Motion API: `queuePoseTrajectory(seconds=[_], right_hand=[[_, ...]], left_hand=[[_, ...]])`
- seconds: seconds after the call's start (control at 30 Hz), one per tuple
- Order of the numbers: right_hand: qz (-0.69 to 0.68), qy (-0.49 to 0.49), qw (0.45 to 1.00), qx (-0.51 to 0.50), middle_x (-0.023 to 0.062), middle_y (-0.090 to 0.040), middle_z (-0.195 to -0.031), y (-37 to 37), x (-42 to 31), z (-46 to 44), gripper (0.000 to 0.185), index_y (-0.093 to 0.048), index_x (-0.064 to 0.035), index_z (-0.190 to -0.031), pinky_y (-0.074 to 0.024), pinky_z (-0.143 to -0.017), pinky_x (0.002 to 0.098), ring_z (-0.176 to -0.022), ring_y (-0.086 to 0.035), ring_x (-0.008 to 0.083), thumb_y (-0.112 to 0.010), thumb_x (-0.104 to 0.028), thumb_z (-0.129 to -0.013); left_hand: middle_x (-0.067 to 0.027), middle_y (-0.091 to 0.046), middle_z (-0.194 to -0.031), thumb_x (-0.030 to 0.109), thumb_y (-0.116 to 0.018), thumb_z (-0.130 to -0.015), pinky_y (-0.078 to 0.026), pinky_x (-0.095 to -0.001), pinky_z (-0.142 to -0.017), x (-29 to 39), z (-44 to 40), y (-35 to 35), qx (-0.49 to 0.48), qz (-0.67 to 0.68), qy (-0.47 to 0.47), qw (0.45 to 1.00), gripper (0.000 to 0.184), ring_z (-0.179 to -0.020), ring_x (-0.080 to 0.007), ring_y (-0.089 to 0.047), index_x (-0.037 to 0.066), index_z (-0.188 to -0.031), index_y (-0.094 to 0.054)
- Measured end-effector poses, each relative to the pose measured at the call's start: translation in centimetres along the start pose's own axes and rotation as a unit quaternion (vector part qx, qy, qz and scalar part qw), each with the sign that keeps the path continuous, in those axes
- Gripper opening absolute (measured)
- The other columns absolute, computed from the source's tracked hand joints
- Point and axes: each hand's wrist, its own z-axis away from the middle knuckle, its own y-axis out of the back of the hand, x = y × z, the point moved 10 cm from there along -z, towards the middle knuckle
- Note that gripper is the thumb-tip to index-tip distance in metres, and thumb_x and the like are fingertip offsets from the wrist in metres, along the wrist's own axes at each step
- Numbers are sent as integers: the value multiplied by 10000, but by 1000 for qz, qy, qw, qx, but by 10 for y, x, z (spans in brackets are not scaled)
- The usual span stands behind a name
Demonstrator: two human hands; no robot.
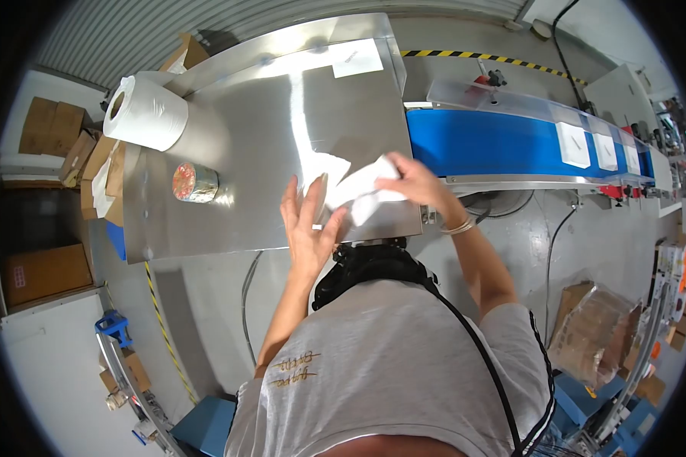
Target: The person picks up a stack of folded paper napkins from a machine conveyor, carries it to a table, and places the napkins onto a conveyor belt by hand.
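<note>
Over the front right part of the steel table, my right hand (415,183) pinches a crumpled white sheet or pouch (366,186), slightly blurred. My left hand (309,225) is beside it, fingers spread, with a ring on one finger. Its fingertips are close to another white piece (326,169) lying between the hands; whether they touch it I cannot tell. A flat white packet (357,59) with a small dark mark lies at the table's far right corner.
The steel table (244,122) bears a large white roll (152,114) and a shiny patterned roll (195,183) at the left. A blue conveyor (480,141) with several white packets (573,145) runs off to the right behind a clear guard (526,103).
</note>
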Motion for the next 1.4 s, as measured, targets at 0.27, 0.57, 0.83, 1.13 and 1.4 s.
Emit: queuePoseTrajectory(seconds=[0.27, 0.57, 0.83, 1.13, 1.4], right_hand=[[221, -230, 890, 326, 151, -622, -1186, 220, 82, 66, 535, -543, -27, -1263, -455, -932, 408, -1110, -557, 253, -674, -377, -880], [203, 116, 971, 50, 110, -575, -1191, 38, -54, 10, 583, -569, -110, -1212, -405, -1014, 400, -1148, -531, 311, -819, -179, -690], [120, 135, 979, -97, 61, -556, -1160, -49, -63, -33, 484, -570, -91, -1135, -425, -966, 336, -1119, -527, 234, -799, -142, -712], [81, 86, 991, -68, 72, -563, -1153, -50, -64, -37, 478, -586, -90, -1111, -429, -968, 351, -1129, -529, 259, -818, -147, -698], [157, 147, 973, -87, 80, -444, -1375, -63, -75, -33, 494, -609, -152, -1138, -401, -1021, 392, -1281, -402, 297, -829, -164, -696]], left_hand=[[-214, -469, -1362, 122, -675, -885, -470, -435, -969, -16, 2, -2, 14, -23, -13, 1000, 339, -1246, -368, -477, 160, -1221, -661], [-217, -431, -1401, -10, -663, -842, -493, -415, -961, -14, 2, -5, 10, -40, -24, 999, 380, -1271, -367, -457, 179, -1171, -686], [-257, -419, -1402, -52, -660, -804, -432, -444, -1007, -12, 0, -2, 8, -7, -15, 1000, 380, -1262, -403, -443, 169, -1110, -711], [-252, -425, -1403, 35, -648, -845, -438, -449, -991, -17, -6, 1, -21, -53, -14, 998, 376, -1257, -403, -454, 160, -1200, -655], [-239, -562, -1209, 24, -697, -773, -474, -448, -924, -14, -15, 3, -54, -62, -17, 996, 459, -1106, -394, -544, 139, -1215, -646]])
